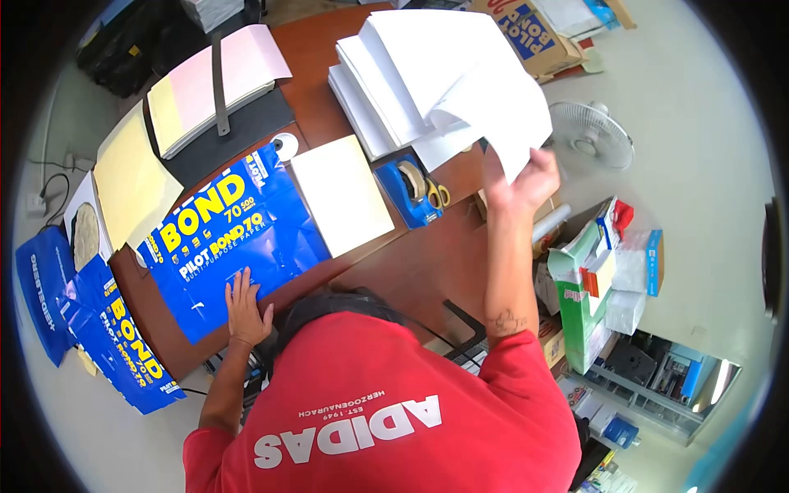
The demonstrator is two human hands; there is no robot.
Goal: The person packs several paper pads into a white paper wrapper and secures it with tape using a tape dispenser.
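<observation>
Fingers spread, my left hand [247, 314] lies flat on a blue printed paper wrapper [234, 246] at the desk's near edge. My right hand [523, 182] pinches the corner of a white sheet [514, 107], which curls up from a tall stack of white paper [427, 53]. Between the hands are a cream paper pad [341, 195] and a blue tape dispenser [411, 191] with yellow-handled scissors [438, 194] beside it.
Pink and yellow paper stacks [215, 82], with a metal ruler [219, 82] across them, stand at the back left. On the right are a white fan [590, 135], cartons and a green box [575, 304]. Another blue wrapper [123, 341] hangs at the left desk edge.
</observation>
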